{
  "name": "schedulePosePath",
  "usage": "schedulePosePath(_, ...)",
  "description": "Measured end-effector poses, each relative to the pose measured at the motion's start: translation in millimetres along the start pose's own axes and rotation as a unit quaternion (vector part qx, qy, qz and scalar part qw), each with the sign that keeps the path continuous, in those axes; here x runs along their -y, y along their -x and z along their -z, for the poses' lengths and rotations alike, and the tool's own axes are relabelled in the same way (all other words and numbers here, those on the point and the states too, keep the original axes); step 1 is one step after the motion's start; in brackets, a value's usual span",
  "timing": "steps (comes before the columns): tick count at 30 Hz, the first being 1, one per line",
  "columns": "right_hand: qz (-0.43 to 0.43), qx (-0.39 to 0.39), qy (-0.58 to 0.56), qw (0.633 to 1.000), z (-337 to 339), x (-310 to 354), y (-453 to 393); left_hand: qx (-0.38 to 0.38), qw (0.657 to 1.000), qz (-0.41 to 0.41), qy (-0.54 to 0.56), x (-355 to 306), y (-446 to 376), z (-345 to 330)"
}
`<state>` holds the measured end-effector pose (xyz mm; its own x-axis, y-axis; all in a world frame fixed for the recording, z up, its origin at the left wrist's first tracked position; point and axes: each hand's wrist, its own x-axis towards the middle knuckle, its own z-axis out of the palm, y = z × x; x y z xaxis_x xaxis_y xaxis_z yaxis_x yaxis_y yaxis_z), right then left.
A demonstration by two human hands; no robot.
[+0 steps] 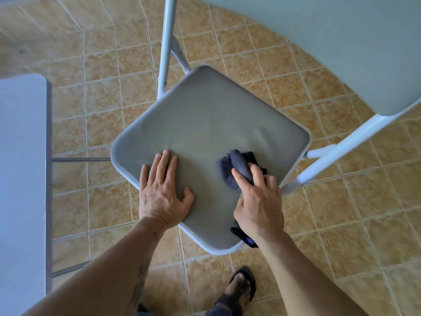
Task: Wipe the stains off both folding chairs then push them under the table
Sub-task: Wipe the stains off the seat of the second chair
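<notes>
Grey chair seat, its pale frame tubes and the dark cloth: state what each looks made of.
Grey chair seat: seemingly padded fabric or vinyl; matte, faintly creased. Pale frame tubes: likely painted metal; round, smooth, slightly glossy. Dark cloth gripped in the right hand: terry-like textile; fuzzy, bunched.

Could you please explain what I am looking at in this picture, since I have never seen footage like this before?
There is no machine here: a person wears a camera on the head, so the one picture looks down at their own arms. Below is the grey seat of a folding chair standing on a tiled floor. The left hand lies flat on the seat, steadying it. The right hand grips a dark cloth and presses it on the seat to wipe it. The pale surface at the left edge is probably the table. A sandalled foot shows at the bottom.
</notes>
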<state>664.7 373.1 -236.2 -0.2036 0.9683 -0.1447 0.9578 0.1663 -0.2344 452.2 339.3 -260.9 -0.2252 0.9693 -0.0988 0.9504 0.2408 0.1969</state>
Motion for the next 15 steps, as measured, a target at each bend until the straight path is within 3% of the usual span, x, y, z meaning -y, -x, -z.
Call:
schedulePosePath(5,-0.009,-0.003,-0.01,1.0,5,4,-1,-0.004,0.999,0.004,0.032,1,-1,3)
schedulePosePath(12,-0.135,0.058,-0.029,0.989,21,23,5,0.131,0.984,-0.039,0.115,27,-8,35)
schedulePosePath(15,-0.092,0.043,-0.04,0.994,30,60,22,0.117,0.969,-0.015,0.217,48,7,58)
